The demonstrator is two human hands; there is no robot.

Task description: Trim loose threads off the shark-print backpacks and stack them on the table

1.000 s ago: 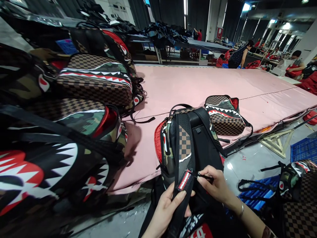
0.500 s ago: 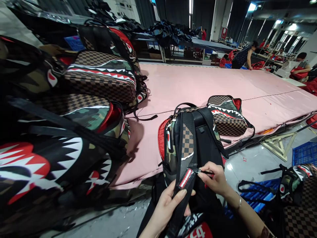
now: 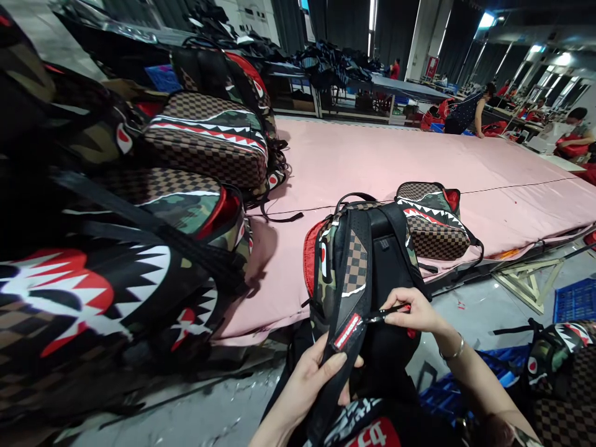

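Note:
A backpack (image 3: pixel 388 248) with checkered and camouflage panels leans at the pink table's front edge, its back panel towards me. My left hand (image 3: pixel 321 372) grips one of its black shoulder straps (image 3: pixel 357 264), thumb on top just below a red label with white lettering (image 3: pixel 347 331). In my right hand (image 3: pixel 412 310), thumb and fingers pinch a slim black tool (image 3: pixel 395 310) with some red at its rear end. The tool's shiny front end points at the strap edge beside the label; its exact kind is unclear.
A smaller checkered bag (image 3: pixel 435 239) lies behind the backpack on the pink table (image 3: pixel 326 149). Several shark-mouth backpacks (image 3: pixel 205 143) are heaped on the left. At lower right, another bag (image 3: pixel 552 354) lies near a blue crate (image 3: pixel 437 397). A person (image 3: pixel 465 112) bends over the table's far end.
My right hand has shifted slightly up and right, drawing the tool a little away from the label. My left hand keeps its hold on the strap. The view has turned slightly left.

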